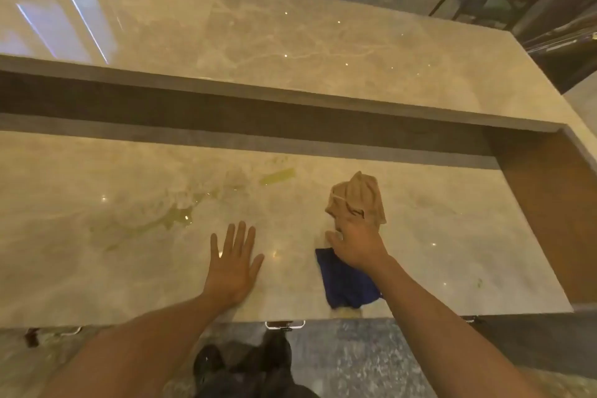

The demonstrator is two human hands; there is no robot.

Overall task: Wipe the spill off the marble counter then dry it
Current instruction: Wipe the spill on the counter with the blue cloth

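Left hand (233,263) flat on the counter (452,236), fingers straight and spread, holding nothing. Right hand (357,244) to its right, fingers curled around the near end of a tan cloth (357,199), which bunches up beyond the knuckles. Blue cloth (344,281) lies on the counter under the right wrist, reaching the near edge. Spill (181,215): yellowish puddle just beyond the left hand and left of the tan cloth, with a second streak (277,176) farther back. Raised marble ledge (290,42) behind.
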